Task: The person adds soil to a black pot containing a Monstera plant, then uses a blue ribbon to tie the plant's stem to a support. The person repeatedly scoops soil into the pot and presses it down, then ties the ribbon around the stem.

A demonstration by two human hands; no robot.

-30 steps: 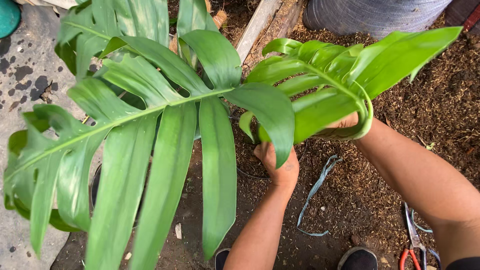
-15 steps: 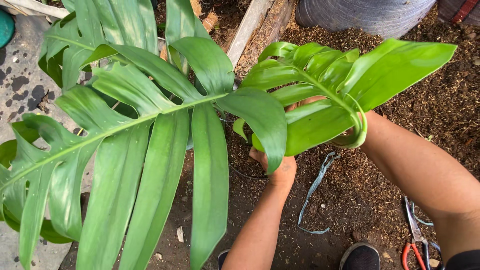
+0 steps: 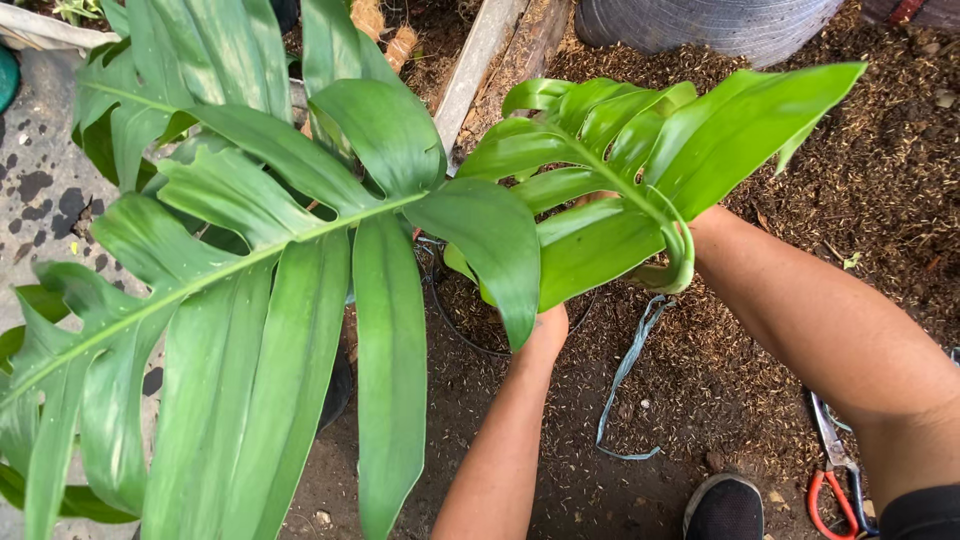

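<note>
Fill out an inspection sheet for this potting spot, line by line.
Surface: brown soil and mulch, grey spotted paving at left.
Job's things: large split-leaf plant; its pot rim shows under the leaves.
Clutter: red-handled shears, teal strap on the soil.
Hands: left hand and right hand both reach under the leaves, fingers hidden, so grip cannot be told.
Cables: nothing seen.
Surroundings: wooden plank, grey ribbed container, dark shoe.
</note>
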